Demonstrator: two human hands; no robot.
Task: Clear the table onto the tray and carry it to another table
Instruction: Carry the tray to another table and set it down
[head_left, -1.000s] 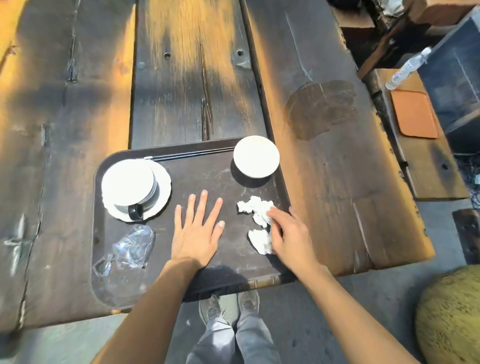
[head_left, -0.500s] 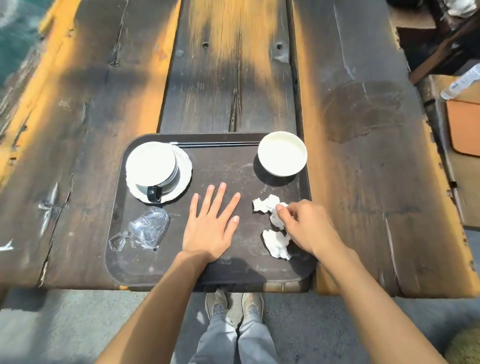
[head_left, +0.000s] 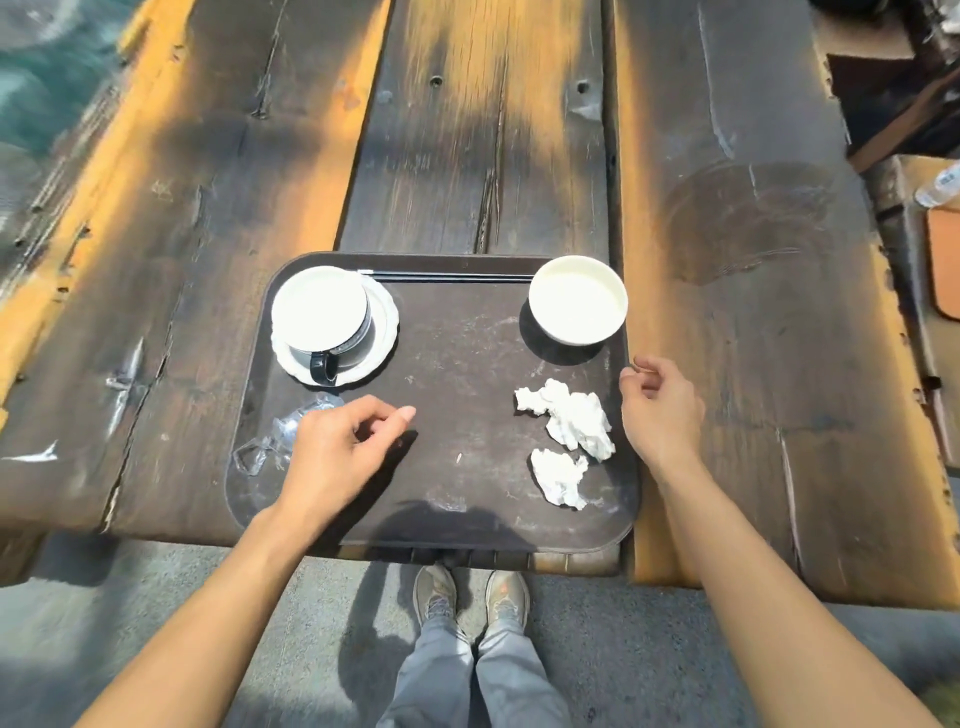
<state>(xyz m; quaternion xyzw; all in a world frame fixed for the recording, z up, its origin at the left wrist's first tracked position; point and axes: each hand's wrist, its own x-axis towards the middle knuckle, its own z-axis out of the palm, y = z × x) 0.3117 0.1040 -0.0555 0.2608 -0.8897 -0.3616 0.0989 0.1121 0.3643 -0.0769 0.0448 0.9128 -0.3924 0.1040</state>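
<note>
A dark brown tray (head_left: 457, 374) lies on the wooden table at its near edge. On it stand a cup on a white saucer (head_left: 332, 325) at the back left and a white bowl (head_left: 577, 300) at the back right, with black chopsticks (head_left: 452, 277) along the far rim. Two crumpled white napkins (head_left: 569, 415) lie at the right and a clear plastic wrapper (head_left: 275, 441) at the left. My left hand (head_left: 337, 452) hovers over the tray's left part, fingers loosely curled, holding nothing. My right hand (head_left: 657, 405) is at the tray's right rim, fingers curled and empty.
The plank table (head_left: 467, 156) stretches away from me, with a round stain (head_left: 748, 218) at the right. A lower bench with an orange mat (head_left: 945, 260) and a plastic bottle (head_left: 940, 182) stands at the far right. My shoes (head_left: 470, 597) are on grey pavement below.
My right hand has let go of the napkins and moved right to the tray's rim. My left hand has lifted off the tray, curled its fingers and shifted left toward the wrapper.
</note>
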